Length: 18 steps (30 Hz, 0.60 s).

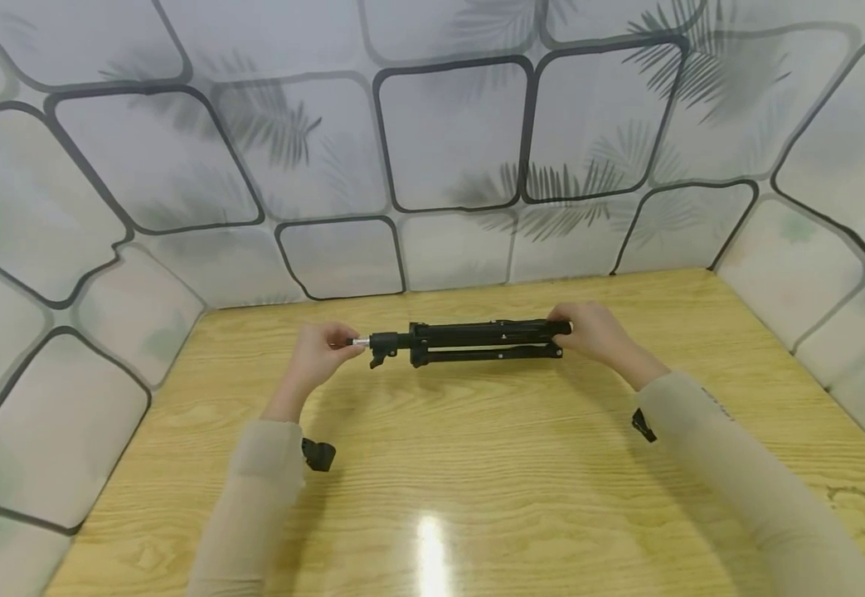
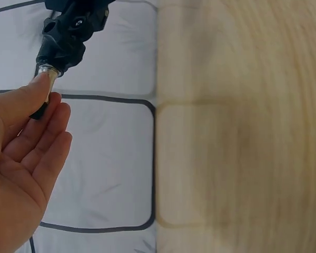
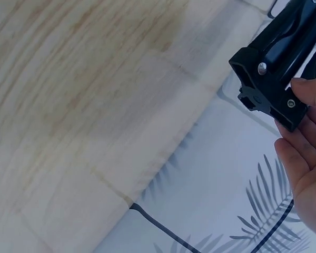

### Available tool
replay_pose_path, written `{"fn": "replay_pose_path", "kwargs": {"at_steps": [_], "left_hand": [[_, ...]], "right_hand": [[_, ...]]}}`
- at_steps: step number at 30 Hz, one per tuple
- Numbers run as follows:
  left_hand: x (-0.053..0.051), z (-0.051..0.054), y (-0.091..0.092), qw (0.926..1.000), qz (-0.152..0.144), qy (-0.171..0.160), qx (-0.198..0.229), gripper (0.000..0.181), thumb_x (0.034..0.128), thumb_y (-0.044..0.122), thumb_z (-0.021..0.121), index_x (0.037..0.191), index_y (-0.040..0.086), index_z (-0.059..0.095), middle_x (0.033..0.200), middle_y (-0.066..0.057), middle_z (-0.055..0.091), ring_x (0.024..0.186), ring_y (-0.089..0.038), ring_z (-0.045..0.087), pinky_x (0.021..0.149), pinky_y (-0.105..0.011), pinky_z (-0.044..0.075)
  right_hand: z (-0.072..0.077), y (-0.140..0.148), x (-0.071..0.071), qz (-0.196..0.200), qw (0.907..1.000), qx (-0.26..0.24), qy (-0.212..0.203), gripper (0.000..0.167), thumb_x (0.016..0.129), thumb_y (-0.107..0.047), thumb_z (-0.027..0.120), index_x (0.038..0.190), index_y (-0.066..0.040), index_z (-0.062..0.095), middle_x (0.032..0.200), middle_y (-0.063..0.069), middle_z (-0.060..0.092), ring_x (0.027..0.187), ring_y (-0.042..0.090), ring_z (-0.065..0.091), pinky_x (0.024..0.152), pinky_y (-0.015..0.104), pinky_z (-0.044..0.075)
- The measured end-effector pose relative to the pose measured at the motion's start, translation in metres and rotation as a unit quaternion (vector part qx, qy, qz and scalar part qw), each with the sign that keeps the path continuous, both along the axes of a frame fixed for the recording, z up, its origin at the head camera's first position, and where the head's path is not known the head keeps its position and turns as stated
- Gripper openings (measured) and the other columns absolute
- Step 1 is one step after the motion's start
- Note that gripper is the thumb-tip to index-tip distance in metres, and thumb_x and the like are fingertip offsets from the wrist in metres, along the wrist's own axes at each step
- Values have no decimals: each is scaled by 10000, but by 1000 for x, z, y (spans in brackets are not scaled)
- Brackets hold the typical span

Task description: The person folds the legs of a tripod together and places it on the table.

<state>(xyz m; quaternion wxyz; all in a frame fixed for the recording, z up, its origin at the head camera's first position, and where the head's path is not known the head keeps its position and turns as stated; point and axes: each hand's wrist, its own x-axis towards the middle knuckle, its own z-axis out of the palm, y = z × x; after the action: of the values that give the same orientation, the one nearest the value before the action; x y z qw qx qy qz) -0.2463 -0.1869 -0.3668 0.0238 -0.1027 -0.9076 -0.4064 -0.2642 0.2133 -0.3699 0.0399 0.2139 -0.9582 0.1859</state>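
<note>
A folded black tripod stand [image 1: 477, 334] lies crosswise between the two hands in the head view, near the back of the table. My left hand [image 1: 318, 355] pinches the silver and black tip of its centre pole between thumb and fingers. In the left wrist view, the stand's clamp knob and collar [image 2: 63, 45] show just beyond that thumb. At the opposite end, my right hand [image 1: 592, 333] grips the folded legs. The right wrist view shows a black leg joint [image 3: 268, 84] with silver rivets, held between thumb and fingers. The palm partly hides that end in the head view.
A wood-grain table top [image 1: 477, 464] spreads out under the arms. Fabric-like walls [image 1: 454, 133] with dark outlines and leaf prints stand along its back and both sides. A small black device [image 1: 318, 454] is at the left cuff, and another [image 1: 643, 424] at the right.
</note>
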Motion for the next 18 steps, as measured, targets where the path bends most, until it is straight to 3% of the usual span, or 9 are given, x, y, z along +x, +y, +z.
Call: {"fn": "replay_pose_path", "kwargs": {"at_steps": [10, 18], "left_hand": [[-6, -21, 2, 9953, -367, -78, -890, 123, 801, 113, 661, 879, 18, 659, 826, -83, 621, 744, -209, 546, 656, -361, 461], [-12, -31, 6, 9911, -513, -231, -1206, 103, 793, 72, 658, 860, -6, 656, 844, -105, 636, 799, -232, 561, 735, -382, 456]], "right_hand": [[-2, -1, -2, 137, 9998, 122, 81, 280, 754, -48, 673, 1019, 19, 614, 974, 159, 622, 882, 323, 570, 746, 446, 457], [-5, -5, 0, 189, 9988, 432, -106, 252, 758, -61, 682, 993, 7, 622, 943, 135, 625, 855, 303, 575, 724, 430, 464]]}}
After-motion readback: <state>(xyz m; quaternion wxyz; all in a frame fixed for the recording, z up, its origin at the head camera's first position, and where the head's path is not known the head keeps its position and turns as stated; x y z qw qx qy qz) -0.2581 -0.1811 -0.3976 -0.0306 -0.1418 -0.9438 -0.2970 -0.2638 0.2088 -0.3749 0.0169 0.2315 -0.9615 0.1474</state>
